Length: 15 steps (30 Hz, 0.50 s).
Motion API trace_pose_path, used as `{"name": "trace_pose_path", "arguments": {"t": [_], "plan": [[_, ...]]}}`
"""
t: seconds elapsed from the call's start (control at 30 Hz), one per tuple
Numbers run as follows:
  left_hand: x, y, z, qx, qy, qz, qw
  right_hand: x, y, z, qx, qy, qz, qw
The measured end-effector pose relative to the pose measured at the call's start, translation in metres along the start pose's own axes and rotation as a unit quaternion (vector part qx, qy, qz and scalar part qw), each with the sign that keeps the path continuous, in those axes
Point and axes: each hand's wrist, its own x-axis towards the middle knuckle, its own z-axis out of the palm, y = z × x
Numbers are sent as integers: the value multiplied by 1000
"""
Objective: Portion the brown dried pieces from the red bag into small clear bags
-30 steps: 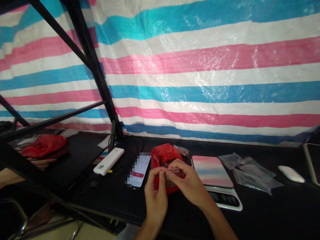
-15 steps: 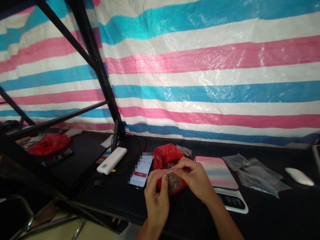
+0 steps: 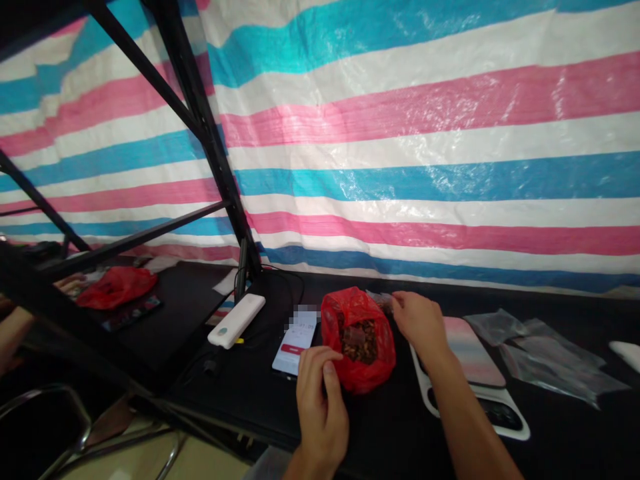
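Note:
A red plastic bag (image 3: 333, 313) stands with its mouth open, full of small brown dried pieces (image 3: 361, 340). My left hand (image 3: 323, 407) is at the near left side of this bag, thumb and fingers apart and holding nothing. Its fingertips reach the bag's edge; I cannot tell whether they press on it. Reaching past the bag's far right side, my right hand (image 3: 419, 327) has its fingers closed at a small clear zip bag (image 3: 381, 300) with brown contents. Part of that bag is hidden behind the red bag and my fingers.
A white kitchen scale (image 3: 520, 427) with a pink and blue top lies under my right forearm. Several flat clear bags (image 3: 555, 353) are to its right. Left are a phone (image 3: 295, 347) and a white power bank (image 3: 237, 320). Another person's arm (image 3: 15, 333) shows far left.
My hands have parted. The right one has moved back and right with the small zip bag, away from above the red bag. My left hand has let go, and the view has shifted slightly.

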Motion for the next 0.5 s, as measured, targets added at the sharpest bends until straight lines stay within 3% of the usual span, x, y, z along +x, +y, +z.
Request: {"name": "trace_pose_path", "arguments": {"t": [0.13,0.27,0.37,0.5], "plan": [[1,1,-4,18,-19,36,999,-4,-13,16,-9,-50,-55,997],[3,4,-4,27,-16,58,998,0,-5,7,2,-48,-67,997],[2,5,-3,24,-20,71,997,9,35,-16,-18,-9,-17,1000],[-2,5,-4,16,-47,97,994,14,113,-50,-66,63,66,994]]}}
